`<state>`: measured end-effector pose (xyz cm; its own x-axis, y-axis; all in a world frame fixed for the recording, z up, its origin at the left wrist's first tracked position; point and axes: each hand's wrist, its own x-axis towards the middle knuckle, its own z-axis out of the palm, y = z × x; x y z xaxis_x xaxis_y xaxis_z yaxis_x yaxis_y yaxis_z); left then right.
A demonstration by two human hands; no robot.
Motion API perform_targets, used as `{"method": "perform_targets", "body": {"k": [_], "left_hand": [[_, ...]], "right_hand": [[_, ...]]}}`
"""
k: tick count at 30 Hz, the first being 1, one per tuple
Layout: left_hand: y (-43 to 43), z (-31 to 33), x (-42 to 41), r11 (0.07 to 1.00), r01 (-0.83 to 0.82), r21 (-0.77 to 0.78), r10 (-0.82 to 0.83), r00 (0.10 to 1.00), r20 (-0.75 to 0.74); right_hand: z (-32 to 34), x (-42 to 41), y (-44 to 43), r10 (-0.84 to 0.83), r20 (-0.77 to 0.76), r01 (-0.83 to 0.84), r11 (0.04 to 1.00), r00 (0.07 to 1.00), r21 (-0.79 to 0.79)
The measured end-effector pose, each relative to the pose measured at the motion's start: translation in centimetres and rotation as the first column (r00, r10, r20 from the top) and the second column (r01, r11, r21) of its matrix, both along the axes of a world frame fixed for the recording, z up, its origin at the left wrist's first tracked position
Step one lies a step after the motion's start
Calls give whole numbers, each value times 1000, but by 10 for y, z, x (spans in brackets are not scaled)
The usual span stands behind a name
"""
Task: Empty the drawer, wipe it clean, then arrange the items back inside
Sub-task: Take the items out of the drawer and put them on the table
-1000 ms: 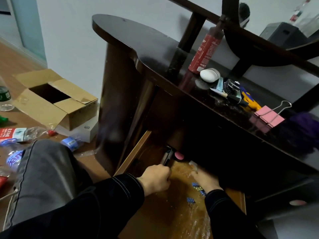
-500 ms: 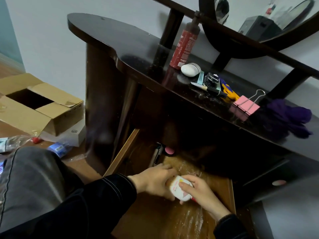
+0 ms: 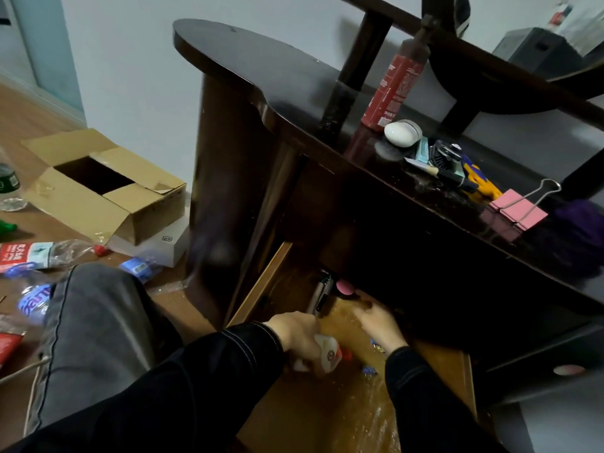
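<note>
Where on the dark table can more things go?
The rounded left end of the tabletop, left of the red bottle, is bare. From the bottle to the pink binder clip and purple cloth it is crowded.

Open wooden drawer with white bottle, pen, pink disc

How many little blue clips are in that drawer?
3 small blue clips: two, that one and its neighbour, beside the right hand, a third nearer the camera. Hands may hide more.
</note>
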<state>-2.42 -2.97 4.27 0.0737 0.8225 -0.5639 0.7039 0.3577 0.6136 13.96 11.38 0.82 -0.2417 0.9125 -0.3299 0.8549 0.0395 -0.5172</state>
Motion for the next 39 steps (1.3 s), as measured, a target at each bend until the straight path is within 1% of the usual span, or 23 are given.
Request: {"method": "perform_targets", "body": {"k": [1, 4, 8, 10, 16, 18, 20, 21, 23, 26, 29, 31, 33, 35, 37, 39], "left_hand": [[-1, 1, -1, 1000, -2, -15, 2, 1000, 0], [-2, 3, -2, 1000, 11, 9, -10, 996, -85], [-3, 7, -2, 998, 31, 46, -23, 984, -179], [-3, 9, -1, 998, 33, 56, -22, 982, -186], [-4, 8, -1, 996, 47, 73, -32, 978, -207], [-4, 5, -2, 996, 45, 75, -28, 977, -213], [-4, 4, -2, 996, 22, 91, -4, 979, -203], [-4, 5, -2, 994, 2, 105, 17, 982, -188], [-5, 5, -2, 987, -45, 154, 65, 990, -127], [-13, 9, -4, 964, -155, 215, 155, 988, 15], [-30, 20, -8, 945, -264, 195, 212, 944, 252], [-43, 32, -11, 936, -300, 184, 213, 899, 383], [-57, 51, -19, 924, -315, 218, 193, 874, 446], [-69, 77, -29, 911, -292, 292, 126, 870, 477], [-81, 106, -38, 896, -280, 344, 61, 846, 530], [-92, 128, -41, 843, -335, 420, 37, 817, 576]], "right_hand": [[-2, -9, 5, 63, 50, -63, 998, 997, 8], [-8, -29, 13, 202, 83, -202, 979, 976, -6], [-13, -36, 21, 164, 182, -165, 986, 970, -7], [-15, -33, 25, 158, 228, -156, 987, 961, -25], [-20, -22, 32, 181, 279, -177, 983, 943, -38], [-18, -15, 28, 140, 320, -153, 988, 937, 15], [-12, -5, 15, 89, 341, -147, 978, 936, 149], [-7, 1, 5, 77, 326, -154, 965, 942, 215], [2, 18, -16, 97, 237, -168, 938, 967, 304], [20, 46, -50, 157, 72, -172, 928, 985, 331], [44, 68, -84, 218, 23, -213, 917, 976, 338], [68, 74, -105, 286, 14, -270, 885, 958, 379], [103, 75, -123, 368, -40, -313, 839, 929, 445], [148, 74, -137, 444, -164, -309, 803, 881, 510], [196, 68, -149, 507, -313, -271, 778, 803, 567], [238, 61, -152, 568, -402, -221, 734, 718, 642]]}}
